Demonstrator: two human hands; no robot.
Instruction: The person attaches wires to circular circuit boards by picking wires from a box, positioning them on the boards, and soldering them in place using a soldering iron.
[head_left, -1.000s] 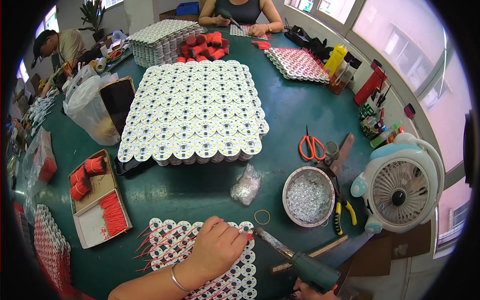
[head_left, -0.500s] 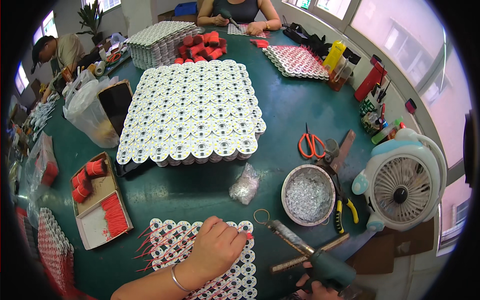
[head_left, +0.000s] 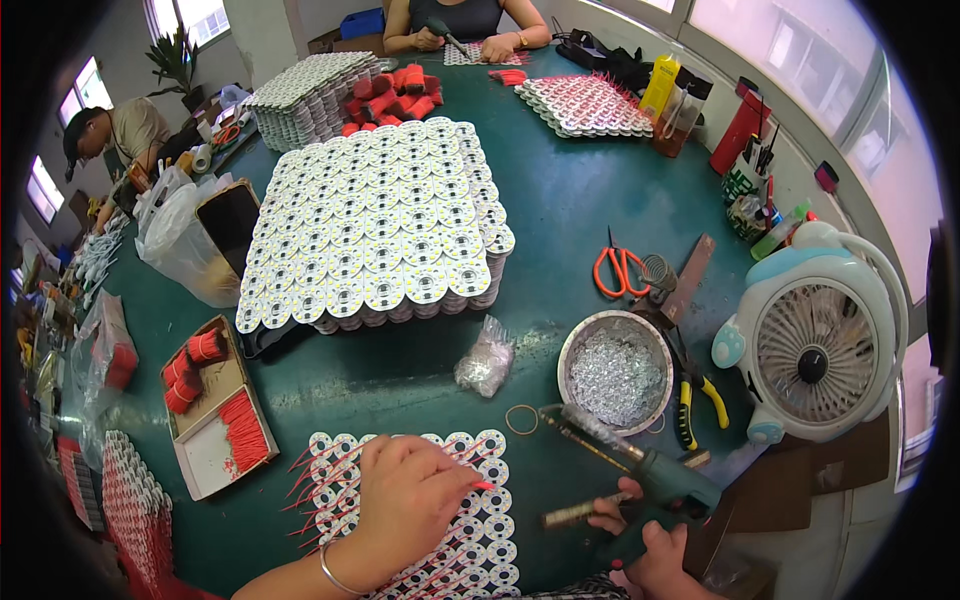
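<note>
In front of me lies a panel of round white LED boards (head_left: 497, 527), with thin red wires slanting across its rows. Resting over its upper part, my left hand (head_left: 412, 500) is closed, thumb and finger pinching red wire (head_left: 483, 486) whose ends poke out to the right. My right hand (head_left: 645, 545) grips a dark green soldering gun (head_left: 678, 488) by its handle, right of the panel. The gun's slim tip slants up and left, apart from the boards, close to a rubber band (head_left: 521, 419) on the table.
A tall stack of white board panels (head_left: 365, 220) stands beyond. To the left is a cardboard box (head_left: 208, 480) of red wires. On the right are a bowl of clear bits (head_left: 617, 372), pliers (head_left: 686, 410), orange-handled scissors (head_left: 620, 272) and a fan (head_left: 815, 345). Another person (head_left: 468, 25) works across the table.
The soldering gun's tip has swung up, farther from my left hand. My left hand has shifted slightly left and down, and red wire now shows beyond its fingertips. The whole view has tilted slightly.
</note>
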